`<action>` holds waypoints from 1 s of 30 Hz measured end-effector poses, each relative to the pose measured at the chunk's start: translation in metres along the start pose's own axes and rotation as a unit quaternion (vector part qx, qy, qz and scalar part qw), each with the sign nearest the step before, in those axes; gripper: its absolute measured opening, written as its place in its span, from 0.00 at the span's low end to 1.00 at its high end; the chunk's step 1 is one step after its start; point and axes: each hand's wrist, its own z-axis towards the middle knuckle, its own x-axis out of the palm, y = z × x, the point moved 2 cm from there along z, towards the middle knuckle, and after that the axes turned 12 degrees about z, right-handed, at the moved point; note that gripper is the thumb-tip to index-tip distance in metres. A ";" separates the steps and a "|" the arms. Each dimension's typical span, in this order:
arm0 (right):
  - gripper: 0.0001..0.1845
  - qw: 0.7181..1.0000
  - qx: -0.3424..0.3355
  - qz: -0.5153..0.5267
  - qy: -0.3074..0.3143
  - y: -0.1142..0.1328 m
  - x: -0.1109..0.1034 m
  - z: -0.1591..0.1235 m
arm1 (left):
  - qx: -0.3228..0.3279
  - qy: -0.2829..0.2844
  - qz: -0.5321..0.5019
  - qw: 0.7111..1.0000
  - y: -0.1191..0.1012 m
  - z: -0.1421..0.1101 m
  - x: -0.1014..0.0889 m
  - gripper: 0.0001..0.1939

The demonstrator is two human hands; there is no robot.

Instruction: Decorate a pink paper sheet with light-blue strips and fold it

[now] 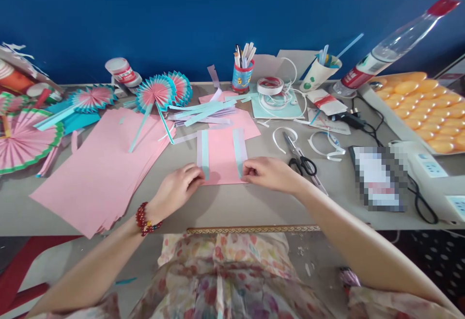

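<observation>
A pink paper sheet [221, 159] lies flat on the desk in front of me, with light blue strips [205, 148] and pale lavender strips [199, 147] running along its left and right sides. My left hand [181, 185], with a red bead bracelet [144, 219] at the wrist, has its fingers closed at the sheet's near left corner. At the near right corner my right hand [267, 173] pinches the sheet's edge by the strip end. The fingertips' exact hold is partly hidden by the curled fingers.
Left lie stacked pink sheets [98, 164] and folded paper fans [154, 93]. Loose strips [203, 110] and a pen cup [242, 74] are behind the sheet. Scissors [300, 156], a ribbon roll [270, 85], a phone [379, 178], a bottle [381, 57] and a power strip [428, 164] stand right.
</observation>
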 end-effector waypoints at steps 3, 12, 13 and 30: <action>0.04 1.000 -0.002 -0.002 -0.002 -0.001 0.000 0.000 | 0.001 0.003 0.000 1.000 0.000 0.000 0.000 0.06; 0.03 1.000 -0.007 -0.007 -0.008 -0.002 0.003 -0.002 | 0.004 -0.005 -0.008 1.000 -0.003 0.001 -0.002 0.06; 0.04 1.000 -0.007 -0.007 -0.009 -0.003 0.003 -0.002 | 0.003 -0.004 -0.009 1.000 -0.003 0.001 -0.002 0.06; 0.03 0.999 -0.023 -0.008 -0.021 -0.006 0.004 -0.003 | 0.016 -0.006 0.011 1.000 0.000 -0.001 0.001 0.07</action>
